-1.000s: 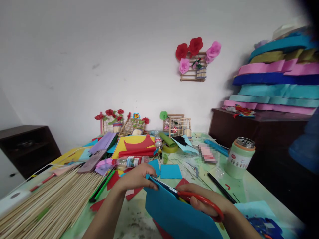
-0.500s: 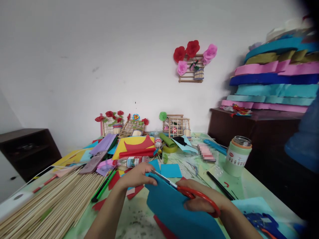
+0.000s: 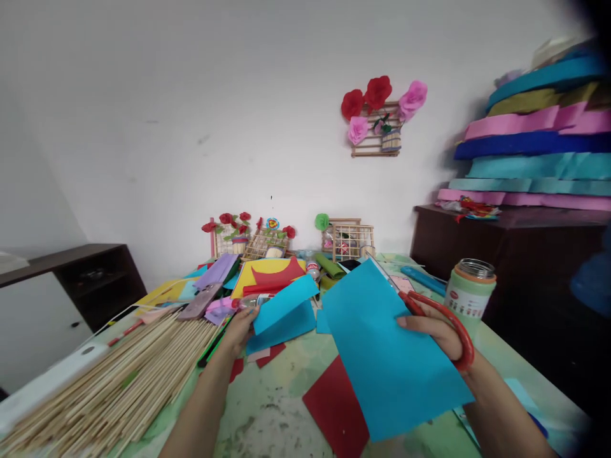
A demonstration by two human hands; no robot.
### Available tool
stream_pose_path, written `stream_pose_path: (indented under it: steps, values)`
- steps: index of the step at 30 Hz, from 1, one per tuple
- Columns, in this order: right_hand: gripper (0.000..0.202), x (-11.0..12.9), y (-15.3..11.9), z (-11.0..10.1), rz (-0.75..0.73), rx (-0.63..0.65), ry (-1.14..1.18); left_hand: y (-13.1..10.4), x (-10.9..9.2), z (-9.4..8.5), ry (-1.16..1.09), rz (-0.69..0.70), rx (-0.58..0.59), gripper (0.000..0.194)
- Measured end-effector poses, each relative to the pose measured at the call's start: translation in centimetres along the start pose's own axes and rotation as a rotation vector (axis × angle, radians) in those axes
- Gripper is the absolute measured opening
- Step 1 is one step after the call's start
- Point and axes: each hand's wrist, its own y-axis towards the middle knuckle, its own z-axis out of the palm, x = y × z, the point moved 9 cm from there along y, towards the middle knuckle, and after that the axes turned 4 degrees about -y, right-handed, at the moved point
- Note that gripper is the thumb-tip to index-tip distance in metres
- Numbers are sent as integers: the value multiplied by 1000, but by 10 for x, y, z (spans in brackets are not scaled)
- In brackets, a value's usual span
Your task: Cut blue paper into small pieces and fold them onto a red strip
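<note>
Two separate blue pieces in hand, so the cut between them looks finished. Left hand [image 3: 241, 332]: fingers clamped on the near edge of the smaller blue piece [image 3: 285, 302], above the tabletop [image 3: 262, 407]. Another blue piece [image 3: 289, 329] shows just under it; can't tell if that one is held too or lying flat. Right hand [image 3: 436, 331]: fingers wrapped on the red-handled scissors [image 3: 464, 334], thumb pressing the larger blue sheet [image 3: 382, 350] against them. That sheet is raised and tilted over a dark red paper piece [image 3: 338, 404]; blades mostly hidden behind it, so can't tell if parted. A blue square [image 3: 323, 321], partly covered, lies on the table, likely cut already. Left to do, as judged: smaller piece not yet put down, larger sheet has plenty of uncut area.
</note>
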Motion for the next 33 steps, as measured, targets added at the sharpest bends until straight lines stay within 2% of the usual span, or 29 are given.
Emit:
stream_pose_path:
  steps: [3, 6, 10, 13, 16, 20, 23, 25, 26, 28, 31, 33]
  values:
    - [28, -6, 4, -1, 46, -20, 149, 2, 10, -11, 15, 38, -44, 51]
    - [31, -14, 9, 6, 69, 29, 187, -2, 2, -16, 74, 134, -92, 52]
    - [40, -21, 13, 10, 58, 51, 77, -21, -36, -19, 213, 369, -223, 45]
    - [37, -28, 17, 6, 18, 28, -288, -47, -70, -13, 335, 570, -317, 40]
    - [29, -43, 25, -5, 39, -66, -726, -73, -91, 8, 450, 747, -330, 34]
    - [33, -57, 33, -17, 134, -261, -944, -103, -96, 51, 589, 920, -236, 25]
    - [36, -44, 27, -19, 151, -449, -1074, -138, -96, 94, 817, 1236, -161, 22]
    - [37, -28, 19, -14, 112, -537, -1125, -163, -93, 118, 945, 1457, -124, 24]
    - [38, -20, 15, -11, 75, -566, -1113, -172, -91, 127, 974, 1518, -99, 25]
    - [38, -15, 12, -2, 14, -539, -910, -184, -88, 138, 1006, 1572, -44, 28]
    - [35, -31, 16, 19, 16, -362, -473, -198, -88, 149, 1030, 1597, 9, 30]
    - [35, -46, 21, 31, 42, -301, -342, -209, -88, 156, 1035, 1618, 39, 27]
